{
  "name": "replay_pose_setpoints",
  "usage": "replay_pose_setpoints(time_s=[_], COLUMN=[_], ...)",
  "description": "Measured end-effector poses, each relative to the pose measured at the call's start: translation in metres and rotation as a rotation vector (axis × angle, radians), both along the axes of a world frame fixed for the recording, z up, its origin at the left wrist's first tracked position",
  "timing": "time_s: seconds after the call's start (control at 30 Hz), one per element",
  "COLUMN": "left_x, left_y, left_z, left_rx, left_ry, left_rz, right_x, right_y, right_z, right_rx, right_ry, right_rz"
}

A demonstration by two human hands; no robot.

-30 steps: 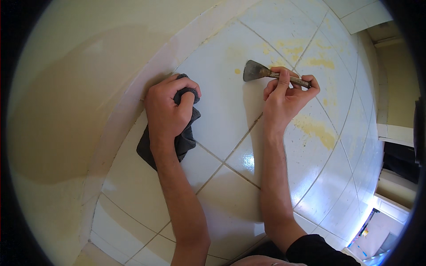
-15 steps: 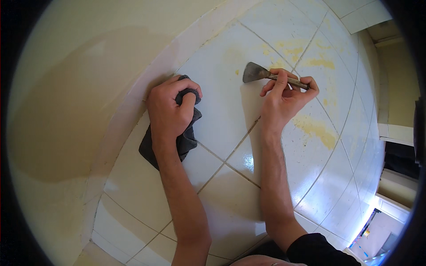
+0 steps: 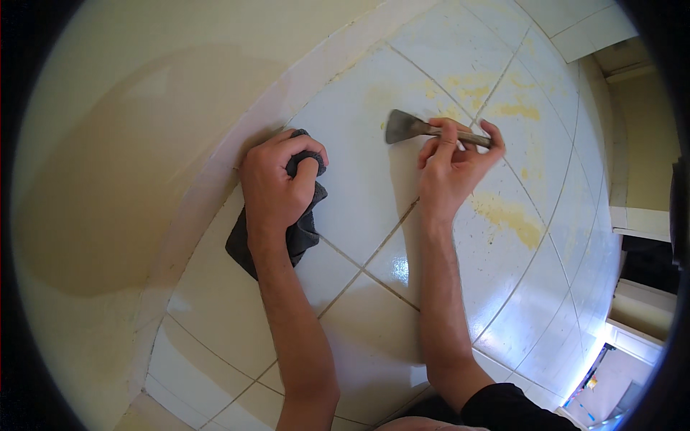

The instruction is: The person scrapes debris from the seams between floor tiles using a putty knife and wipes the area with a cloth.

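Observation:
A dark grey cloth (image 3: 305, 228) is bunched in my left hand (image 3: 277, 176), its loose part hanging down over the pale tiles. The fingers are closed round the top of the cloth, beside the skirting. My right hand (image 3: 451, 169) grips the handle of a scraper (image 3: 406, 127) with a wide, worn metal blade. The blade points left, close to the white tiled floor (image 3: 359, 194); whether it touches the tile I cannot tell. Yellowish residue (image 3: 510, 219) marks the tiles to the right of that hand, and further patches lie beyond the scraper.
A cream wall (image 3: 122, 165) rises on the left, with a pale skirting strip (image 3: 237, 136) along its foot. At the right edge are doorway framing (image 3: 643, 223) and a bright opening (image 3: 611, 381) with objects behind it. Dark grout lines cross the floor.
My right hand and the scraper have shifted slightly left. My left hand stays with the cloth in almost the same place.

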State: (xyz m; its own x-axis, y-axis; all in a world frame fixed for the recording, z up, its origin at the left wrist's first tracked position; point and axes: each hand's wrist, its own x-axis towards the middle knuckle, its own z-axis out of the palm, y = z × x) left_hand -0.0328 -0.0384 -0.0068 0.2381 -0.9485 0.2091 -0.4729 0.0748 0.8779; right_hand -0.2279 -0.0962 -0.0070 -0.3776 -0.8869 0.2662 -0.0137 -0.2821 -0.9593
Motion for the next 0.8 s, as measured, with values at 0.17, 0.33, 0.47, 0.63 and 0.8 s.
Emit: replay_pose_setpoints(time_s=[0.17,0.33,0.47,0.63,0.8], left_x=[0.0,0.002,0.0,0.001,0.001], left_y=[0.001,0.001,0.0,0.001,0.0], left_z=[-0.002,-0.002,0.0,0.0,-0.003], left_rx=[0.016,0.01,0.014,0.028,-0.058], left_ry=[0.024,0.021,0.019,0.021,0.031], left_rz=[0.001,-0.007,-0.006,-0.012,0.025], right_x=[-0.001,-0.004,-0.005,-0.003,-0.002], right_y=[-0.007,-0.003,0.0,-0.001,-0.004], right_z=[-0.006,0.001,0.008,0.005,0.005], right_rx=[-0.058,0.058,0.066,0.066,0.126], right_ry=[0.04,0.016,0.026,-0.028,-0.117], right_rz=[-0.026,0.11,0.149,0.083,0.151])
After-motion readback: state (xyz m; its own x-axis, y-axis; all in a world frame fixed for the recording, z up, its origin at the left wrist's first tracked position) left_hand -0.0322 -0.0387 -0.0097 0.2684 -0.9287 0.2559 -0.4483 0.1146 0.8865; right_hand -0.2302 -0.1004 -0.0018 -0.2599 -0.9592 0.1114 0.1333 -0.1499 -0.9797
